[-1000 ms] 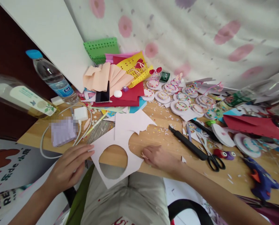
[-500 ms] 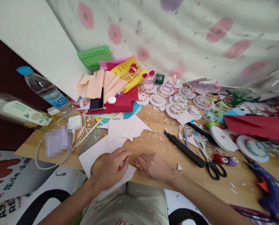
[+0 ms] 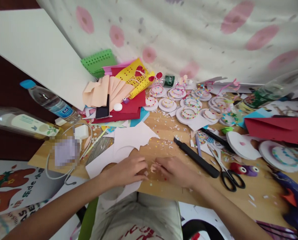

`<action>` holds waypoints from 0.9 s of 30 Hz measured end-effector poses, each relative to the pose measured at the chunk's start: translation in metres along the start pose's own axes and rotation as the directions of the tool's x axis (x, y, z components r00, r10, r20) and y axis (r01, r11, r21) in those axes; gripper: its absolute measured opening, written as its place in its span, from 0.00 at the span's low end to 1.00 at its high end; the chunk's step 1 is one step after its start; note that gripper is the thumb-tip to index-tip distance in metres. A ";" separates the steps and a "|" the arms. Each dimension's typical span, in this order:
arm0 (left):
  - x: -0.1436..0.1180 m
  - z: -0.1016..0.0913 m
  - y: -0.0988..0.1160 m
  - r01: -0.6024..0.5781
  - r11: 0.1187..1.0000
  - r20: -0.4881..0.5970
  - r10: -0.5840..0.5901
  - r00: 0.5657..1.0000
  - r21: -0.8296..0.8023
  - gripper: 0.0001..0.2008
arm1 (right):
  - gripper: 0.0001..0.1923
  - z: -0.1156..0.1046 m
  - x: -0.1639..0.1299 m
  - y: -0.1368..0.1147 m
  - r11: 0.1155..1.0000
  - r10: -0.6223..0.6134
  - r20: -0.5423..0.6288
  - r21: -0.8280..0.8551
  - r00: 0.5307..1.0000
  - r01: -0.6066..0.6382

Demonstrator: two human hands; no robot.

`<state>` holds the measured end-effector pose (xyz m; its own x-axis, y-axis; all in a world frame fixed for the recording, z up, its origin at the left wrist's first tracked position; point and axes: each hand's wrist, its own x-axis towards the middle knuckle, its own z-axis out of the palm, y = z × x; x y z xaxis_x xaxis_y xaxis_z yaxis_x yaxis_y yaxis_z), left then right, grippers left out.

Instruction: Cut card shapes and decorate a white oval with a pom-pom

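Both hands rest at the near edge of the wooden table (image 3: 239, 196), fingertips almost meeting. The left hand (image 3: 127, 170) lies palm down on a white paper sheet (image 3: 101, 163) that hangs partly over the table edge; its fingers are together, curled lightly and pressing the sheet flat, with no grip visible. The right hand (image 3: 175, 171) lies just beside it, fingers together and bent toward a small pale scrap (image 3: 153, 166) between the two hands; whether the fingertips pinch that scrap cannot be told. A second white cut sheet (image 3: 134, 136) lies just behind the left hand, overlapping the first. To the right of the right hand, near but apart, a black utility knife (image 3: 196, 157) lies diagonally, with black-handled scissors (image 3: 227, 175) beyond it. Small paper clippings are scattered over the surface. Further back stand rows of decorated paper discs (image 3: 189, 111), a red paper stack (image 3: 125, 111) carrying a phone (image 3: 102, 108), and a water bottle (image 3: 51, 101) at far left. A blue glue gun (image 3: 295, 200) sits at the right edge.
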<state>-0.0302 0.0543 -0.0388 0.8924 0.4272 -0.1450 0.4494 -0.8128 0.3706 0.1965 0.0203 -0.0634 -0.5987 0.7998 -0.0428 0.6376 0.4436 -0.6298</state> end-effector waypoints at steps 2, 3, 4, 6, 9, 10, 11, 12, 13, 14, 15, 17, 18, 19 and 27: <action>0.008 0.001 0.000 -0.105 0.992 0.027 0.103 0.994 0.066 0.06 | 0.18 -0.005 -0.005 -0.001 0.999 0.041 -0.009 -0.003 0.999 -0.041; 0.012 0.001 0.001 -0.143 0.986 0.040 0.141 0.989 0.080 0.04 | 0.18 -0.006 -0.008 -0.002 0.999 0.054 -0.013 -0.006 0.998 -0.054; 0.016 0.001 0.000 -0.198 0.973 0.050 0.193 0.980 0.117 0.03 | 0.18 -0.006 -0.010 -0.003 0.998 0.065 -0.016 -0.008 0.998 -0.065; 0.021 -0.001 -0.001 -0.335 0.915 0.073 0.327 0.942 0.223 0.08 | 0.17 -0.005 -0.014 -0.006 0.997 0.082 -0.023 -0.004 0.996 -0.082; 0.026 -0.008 -0.005 -0.508 0.791 0.123 0.498 0.858 0.342 0.11 | 0.15 0.000 -0.019 -0.010 0.994 0.103 -0.063 0.032 0.993 -0.102; 0.027 -0.010 -0.007 -0.545 0.762 0.141 0.532 0.835 0.349 0.10 | 0.15 0.002 -0.020 -0.011 0.993 0.114 -0.085 0.053 0.990 -0.110; 0.029 -0.012 -0.008 -0.573 0.746 0.158 0.555 0.817 0.339 0.09 | 0.15 0.004 -0.021 -0.012 0.990 0.126 -0.110 0.076 0.986 -0.118; 0.030 -0.013 -0.009 -0.601 0.726 0.177 0.578 0.796 0.333 0.08 | 0.15 0.007 -0.022 -0.013 0.986 0.141 -0.138 0.104 0.980 -0.127; 0.032 -0.013 -0.009 -0.626 0.707 0.194 0.598 0.778 0.329 0.07 | 0.15 0.010 -0.022 -0.013 0.981 0.159 -0.168 0.134 0.973 -0.137; 0.034 -0.013 -0.010 -0.643 0.693 0.206 0.612 0.764 0.326 0.07 | 0.15 0.014 -0.023 -0.013 0.976 0.176 -0.198 0.165 0.964 -0.144; 0.036 -0.012 -0.010 -0.652 0.684 0.210 0.620 0.756 0.326 0.06 | 0.14 0.018 -0.023 -0.013 0.969 0.193 -0.227 0.196 0.955 -0.149; 0.039 -0.007 -0.010 -0.660 0.677 0.205 0.630 0.749 0.326 0.05 | 0.14 0.026 -0.023 -0.011 0.957 0.219 -0.290 0.248 0.932 -0.148; 0.041 -0.005 -0.010 -0.664 0.675 0.201 0.637 0.745 0.321 0.04 | 0.14 0.030 -0.023 -0.010 0.953 0.229 -0.321 0.265 0.919 -0.145; 0.042 -0.002 -0.010 -0.671 0.673 0.197 0.645 0.738 0.312 0.04 | 0.14 0.034 -0.022 -0.008 0.950 0.237 -0.349 0.277 0.907 -0.142; 0.041 0.017 -0.022 -0.641 0.726 0.152 0.625 0.766 0.250 0.10 | 0.14 0.042 -0.021 -0.004 0.932 0.268 -0.413 0.341 0.871 -0.125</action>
<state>-0.0031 0.0831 -0.0681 0.9704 -0.2406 -0.0192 -0.2360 -0.9627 0.1326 0.1865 -0.0153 -0.0922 -0.1506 0.9819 0.1145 0.5034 0.1758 -0.8460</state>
